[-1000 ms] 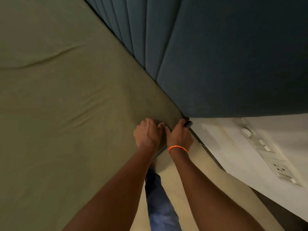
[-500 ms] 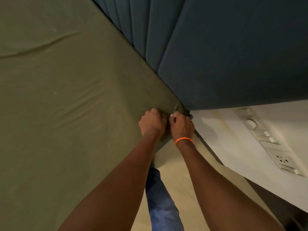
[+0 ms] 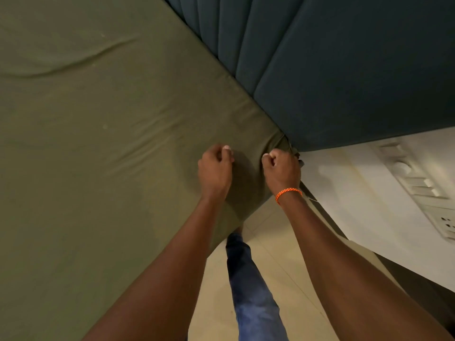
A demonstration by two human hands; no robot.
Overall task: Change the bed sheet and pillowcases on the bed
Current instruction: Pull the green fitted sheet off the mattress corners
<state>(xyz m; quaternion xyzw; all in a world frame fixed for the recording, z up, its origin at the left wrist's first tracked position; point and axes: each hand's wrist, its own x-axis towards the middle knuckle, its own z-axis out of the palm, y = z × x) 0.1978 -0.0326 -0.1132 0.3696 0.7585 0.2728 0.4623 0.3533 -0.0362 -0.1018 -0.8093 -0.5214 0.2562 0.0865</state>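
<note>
An olive-green fabric bed sheet is seen stretched over the mattress, filling the left and centre of the view, with a long crease across its far left part and fainter wrinkles running toward the corner. That corner lies at centre right, pressed against a dark teal padded headboard with vertical channels, which spans the far right.

The left hand is held over the sheet just left of the corner, its fingers curled in; whether cloth is pinched between them cannot be told. The right hand is closed into a fist at the very corner, where bunched sheet fabric is gathered against its knuckles and appears to be gripped. An orange braided wristband is worn on the right wrist.

To the right, a white wall carries a pale switch and socket panel. Near the bottom centre, a blue denim trouser leg is seen above a beige tiled floor.
</note>
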